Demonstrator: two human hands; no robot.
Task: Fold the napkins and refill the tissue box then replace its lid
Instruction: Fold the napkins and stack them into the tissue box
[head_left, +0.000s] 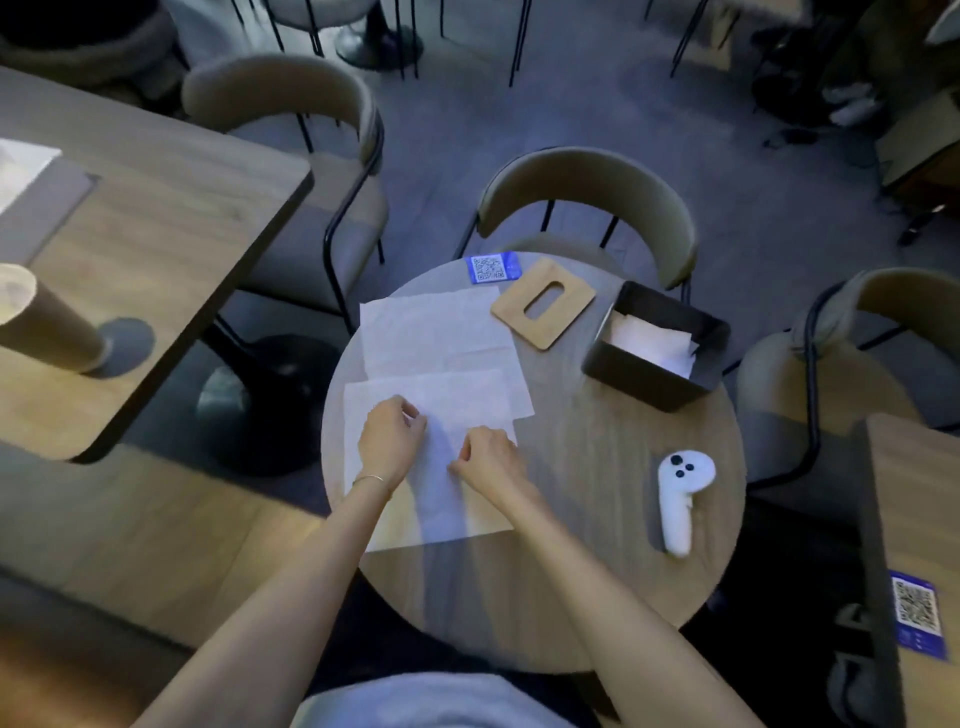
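Several white napkins lie flat on the round wooden table (587, 519). The nearest napkin (452, 405) lies under both hands. My left hand (390, 439) rests on its left part with fingers curled, pinching the paper. My right hand (491, 457) pinches the same napkin near its middle. Further back lies a larger napkin (431, 332). The dark tissue box (655, 345) stands open at the right back with white napkins inside. Its wooden lid (543, 302), with an oval slot, lies flat on the table left of the box.
A white handheld controller (678, 496) lies on the table's right side. A blue QR card (491, 267) sits at the far edge. Chairs (587, 192) surround the table. A larger wooden table (130, 260) with a paper cup (41, 322) stands to the left.
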